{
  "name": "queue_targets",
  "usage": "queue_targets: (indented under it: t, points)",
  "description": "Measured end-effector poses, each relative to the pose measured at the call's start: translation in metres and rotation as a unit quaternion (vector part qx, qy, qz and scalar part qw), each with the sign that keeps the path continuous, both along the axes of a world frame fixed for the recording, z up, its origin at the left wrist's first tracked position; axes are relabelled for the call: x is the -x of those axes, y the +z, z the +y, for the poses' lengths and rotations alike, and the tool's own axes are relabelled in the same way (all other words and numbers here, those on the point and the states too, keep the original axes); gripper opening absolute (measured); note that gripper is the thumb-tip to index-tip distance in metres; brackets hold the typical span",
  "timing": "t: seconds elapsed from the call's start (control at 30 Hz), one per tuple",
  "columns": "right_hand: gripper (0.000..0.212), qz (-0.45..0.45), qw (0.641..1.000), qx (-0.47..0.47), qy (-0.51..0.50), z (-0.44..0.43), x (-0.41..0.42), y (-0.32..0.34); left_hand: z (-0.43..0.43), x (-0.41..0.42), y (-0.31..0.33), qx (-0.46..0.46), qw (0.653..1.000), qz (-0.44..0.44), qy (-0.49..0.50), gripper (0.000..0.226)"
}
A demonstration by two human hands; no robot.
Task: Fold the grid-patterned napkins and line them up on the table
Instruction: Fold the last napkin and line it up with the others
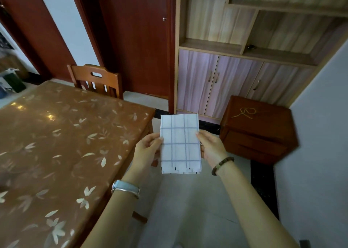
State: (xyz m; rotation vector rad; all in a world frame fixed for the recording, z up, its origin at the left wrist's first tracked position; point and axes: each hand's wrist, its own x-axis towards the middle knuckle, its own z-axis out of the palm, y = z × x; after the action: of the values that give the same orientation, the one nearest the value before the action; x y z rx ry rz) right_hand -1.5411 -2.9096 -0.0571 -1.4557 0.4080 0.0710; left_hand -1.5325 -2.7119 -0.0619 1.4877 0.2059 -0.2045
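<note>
beside the table point(56, 135), both hands' fingers point(157, 141) curl and pinch the folded napkin's point(179, 144) side edges in mid-air.

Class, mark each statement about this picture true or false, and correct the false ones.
1. The left hand and the right hand both hold the napkin. True.
2. The napkin lies on the table. False: it is held in the air beside the table.
3. A chair stands at the table's far edge. True.
4. The bead bracelet is on the left wrist. False: it is on the right wrist; the left wears a watch.
</note>
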Motion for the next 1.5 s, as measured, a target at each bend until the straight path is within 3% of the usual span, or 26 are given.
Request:
queue_targets:
  t: [0.4,1.03,1.5]
  points:
    - [0.013,0.011,0.999,-0.039,0.03,-0.01,-0.087,-0.003,-0.009,-0.073,-0.015,0.032,0.999,0.028,0.021,0.021]
    - [0.014,0.016,0.984,-0.024,0.174,-0.087,-0.316,-0.002,-0.105,-0.257,-0.009,0.043,0.981,0.044,0.184,0.01]
    - [0.015,0.032,0.977,-0.036,0.21,-0.095,-0.44,-0.023,-0.114,-0.36,-0.02,0.052,0.976,0.061,0.201,0.017]
